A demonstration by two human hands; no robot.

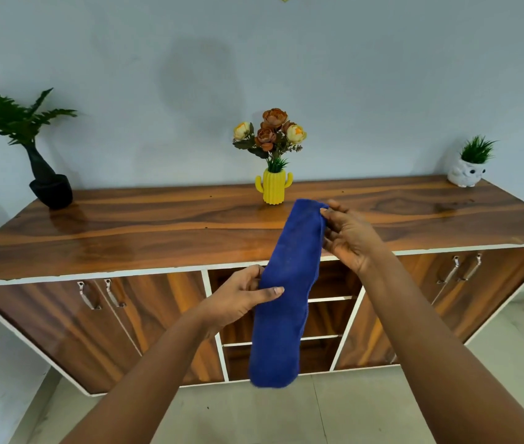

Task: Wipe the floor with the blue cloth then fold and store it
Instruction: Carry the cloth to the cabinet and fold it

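Both hands (241,293) (347,238) pinch the hanging blue cloth (286,299).

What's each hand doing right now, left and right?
Left hand: closed, pinching the blue cloth partway down its length.
Right hand: closed, fingertips pinching the cloth's top end; the cloth hangs down in the air.
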